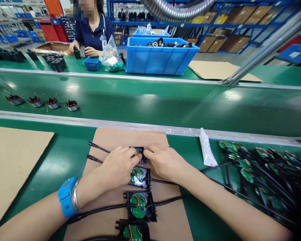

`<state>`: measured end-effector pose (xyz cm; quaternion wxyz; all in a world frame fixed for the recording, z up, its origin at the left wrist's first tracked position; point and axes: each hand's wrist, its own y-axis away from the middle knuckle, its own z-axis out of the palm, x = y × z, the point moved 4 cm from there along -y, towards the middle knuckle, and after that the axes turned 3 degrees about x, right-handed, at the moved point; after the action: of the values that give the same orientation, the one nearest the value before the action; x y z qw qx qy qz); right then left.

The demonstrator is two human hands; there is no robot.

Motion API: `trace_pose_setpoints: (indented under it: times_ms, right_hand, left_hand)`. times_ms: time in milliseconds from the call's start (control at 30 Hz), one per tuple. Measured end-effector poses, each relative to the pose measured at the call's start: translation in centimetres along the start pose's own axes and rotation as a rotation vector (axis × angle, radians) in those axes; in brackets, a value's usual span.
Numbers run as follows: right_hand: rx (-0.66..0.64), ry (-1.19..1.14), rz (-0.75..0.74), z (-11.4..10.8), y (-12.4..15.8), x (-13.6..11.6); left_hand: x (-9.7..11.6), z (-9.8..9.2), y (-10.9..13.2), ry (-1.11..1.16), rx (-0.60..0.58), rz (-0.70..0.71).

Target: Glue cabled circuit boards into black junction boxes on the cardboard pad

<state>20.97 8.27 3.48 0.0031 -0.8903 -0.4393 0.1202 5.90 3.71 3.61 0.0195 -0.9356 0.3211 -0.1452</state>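
Observation:
A row of open black plastic boxes runs along the cardboard sheet (167,211), with round green circuit boards, coloured wires and black cables in them. At the farthest black plastic box (141,160), my left hand (120,166) has its fingers bent over the left side and the inside, partly covering a board. My right hand (167,164) is closed, its fingertips pinched at that box's right edge. Just nearer to me lies a second black box (140,177), partly behind my left hand. A third box (141,207) and a fourth box (133,231) sit below it.
On the right are a white tube (207,149) and a heap of cabled circuit boards (263,177). Beyond the rail, several motor stators (53,103) stand on the green surface. A co-worker (92,33) handles a black part behind a blue bin (160,58). A metal hose (178,10) hangs overhead.

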Motion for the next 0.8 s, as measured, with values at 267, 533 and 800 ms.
trace_pose_setpoints:
  times_ms: [267,533,800]
  right_hand:
    - [0.325,0.167,-0.094,0.8,1.7,0.1]
    - [0.347,0.071,-0.23,1.8,1.5,0.4]
    - [0.244,0.086,-0.123,-1.1,1.1,0.1]
  left_hand:
    - [-0.3,0.8,0.4,0.023,0.038,-0.017]
    - [0.4,0.8,-0.7,-0.067,-0.055,-0.049]
    - [-2.8,-2.6,1.1,0.231,0.142,-0.202]
